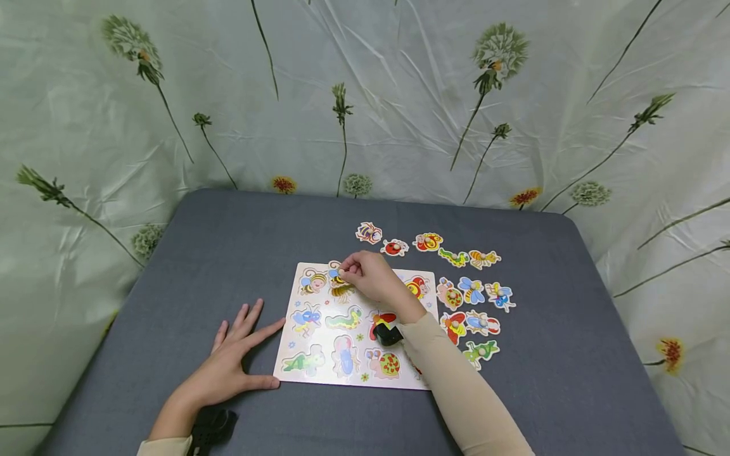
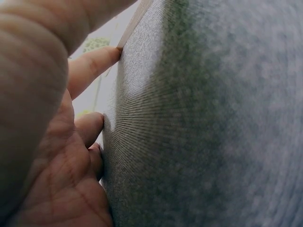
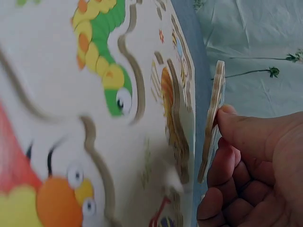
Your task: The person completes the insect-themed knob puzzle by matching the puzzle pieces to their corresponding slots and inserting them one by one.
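A wooden insect puzzle board (image 1: 329, 339) lies flat on the table with several recesses that show printed insects. Between thumb and fingers, my right hand (image 1: 373, 278) pinches a bee puzzle piece (image 1: 334, 275) with a blue wing, over the upper left part of the board. In the right wrist view this puzzle piece (image 3: 213, 123) is seen edge-on, raised off the board, beside the caterpillar recess (image 3: 106, 59). With fingers spread, my left hand (image 1: 228, 364) rests on the table; its thumb and index fingertip are at the board's left edge. The right forearm hides the board's lower right part.
Loose insect pieces lie behind and right of the board, among them a spider (image 1: 369, 232), a ladybug (image 1: 395, 247), a caterpillar (image 1: 454, 256) and a grasshopper (image 1: 481, 352). A grey cloth covers the table (image 1: 251, 240). Behind it hangs a flower-printed curtain (image 1: 410, 126).
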Demonstrator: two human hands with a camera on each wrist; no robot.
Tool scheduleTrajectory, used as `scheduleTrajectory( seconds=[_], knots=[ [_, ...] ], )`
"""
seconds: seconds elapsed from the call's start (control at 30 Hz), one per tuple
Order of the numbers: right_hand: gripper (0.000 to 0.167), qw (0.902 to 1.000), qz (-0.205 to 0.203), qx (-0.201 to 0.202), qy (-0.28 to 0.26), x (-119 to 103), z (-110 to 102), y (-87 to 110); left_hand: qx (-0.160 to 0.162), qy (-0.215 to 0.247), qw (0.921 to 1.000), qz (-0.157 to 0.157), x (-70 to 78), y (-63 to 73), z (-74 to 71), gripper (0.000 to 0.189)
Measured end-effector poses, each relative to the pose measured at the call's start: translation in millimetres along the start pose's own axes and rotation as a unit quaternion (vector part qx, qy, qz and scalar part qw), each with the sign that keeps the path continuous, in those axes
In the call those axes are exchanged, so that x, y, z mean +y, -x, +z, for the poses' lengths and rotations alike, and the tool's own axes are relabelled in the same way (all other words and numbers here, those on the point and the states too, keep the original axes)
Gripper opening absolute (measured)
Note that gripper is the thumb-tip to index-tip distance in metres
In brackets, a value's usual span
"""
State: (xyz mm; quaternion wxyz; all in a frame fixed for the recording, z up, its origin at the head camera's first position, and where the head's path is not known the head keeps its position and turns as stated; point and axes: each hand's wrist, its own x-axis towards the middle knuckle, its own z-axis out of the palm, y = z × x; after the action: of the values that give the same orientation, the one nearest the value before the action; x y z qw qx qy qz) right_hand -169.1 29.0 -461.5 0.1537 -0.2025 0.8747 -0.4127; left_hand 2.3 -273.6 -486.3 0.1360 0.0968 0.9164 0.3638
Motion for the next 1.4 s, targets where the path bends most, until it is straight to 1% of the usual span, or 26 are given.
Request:
scheduleTrajectory(
  seconds=[0.23,0.47,0.6,0.77,1.0,1.27,1.4],
  knots=[
    [0.009,0.9999,0.010,-0.004,-0.007,-7,12,-1.9,-0.001,-0.001,1.0000,-0.001,-0.3,1.2,1.0,0.103],
    [0.009,0.9998,0.018,-0.001,0.006,-16,21,-5.0,0.009,0.001,0.9999,0.012,-1.7,1.1,2.1,0.103],
    [0.009,0.9996,0.015,0.011,0.020,-20,27,-6.8,0.012,0.000,0.9999,0.011,-1.9,0.8,2.1,0.101],
    [0.009,0.9984,0.002,0.018,0.053,-24,34,-9.1,0.012,0.002,0.9999,0.009,-1.5,1.0,1.6,0.101],
    [0.008,0.9974,-0.001,0.018,0.070,-29,38,-11.9,0.010,0.001,0.9999,0.008,-1.0,1.5,1.4,0.100],
    [0.009,0.9979,0.009,0.015,0.062,-32,43,-15.4,0.013,-0.001,0.9999,0.011,-1.6,2.0,1.8,0.101],
    [0.008,0.9973,0.012,0.019,0.069,-32,45,-16.9,0.013,0.000,0.9998,0.012,-1.2,2.0,1.1,0.101]
  ],
)
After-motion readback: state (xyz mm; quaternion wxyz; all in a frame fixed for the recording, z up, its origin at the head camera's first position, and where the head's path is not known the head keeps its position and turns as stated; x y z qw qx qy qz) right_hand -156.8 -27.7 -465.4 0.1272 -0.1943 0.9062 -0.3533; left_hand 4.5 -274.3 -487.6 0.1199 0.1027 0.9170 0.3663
